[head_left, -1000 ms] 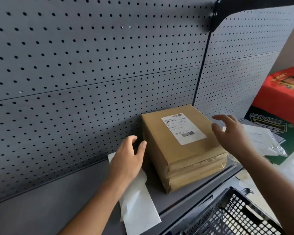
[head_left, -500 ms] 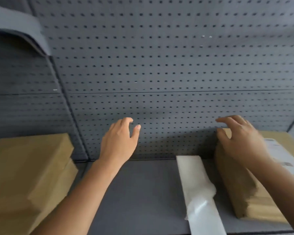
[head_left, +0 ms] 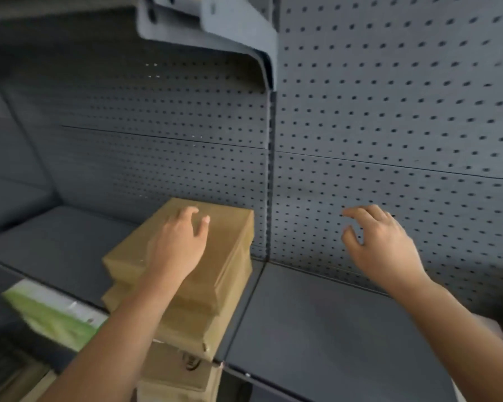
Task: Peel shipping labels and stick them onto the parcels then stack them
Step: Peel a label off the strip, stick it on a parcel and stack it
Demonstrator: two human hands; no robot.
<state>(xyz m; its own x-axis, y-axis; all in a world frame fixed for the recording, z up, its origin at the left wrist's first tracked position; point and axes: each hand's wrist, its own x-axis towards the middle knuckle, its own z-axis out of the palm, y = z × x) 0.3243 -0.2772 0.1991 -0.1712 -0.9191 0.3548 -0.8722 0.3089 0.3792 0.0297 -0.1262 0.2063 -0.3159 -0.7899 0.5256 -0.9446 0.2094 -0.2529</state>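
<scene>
surface: grey shelf (head_left: 317, 329), pegboard wall (head_left: 389, 111) behind | parcels (head_left: 227, 256): brown stack at shelf's left section | left hand (head_left: 177, 245): open, flat on top parcel | right hand (head_left: 381, 245): open, empty, above shelf

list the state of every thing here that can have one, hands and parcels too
left hand: open, palm down over the top parcel; contact unclear
right hand: open, fingers curled, empty, in the air before the pegboard
top parcel: closed, no label showing, on the stack
lower parcels: closed, stacked flat, slightly out of line
shelf: bare below the right hand
green packet: blurred, lying lower left
</scene>
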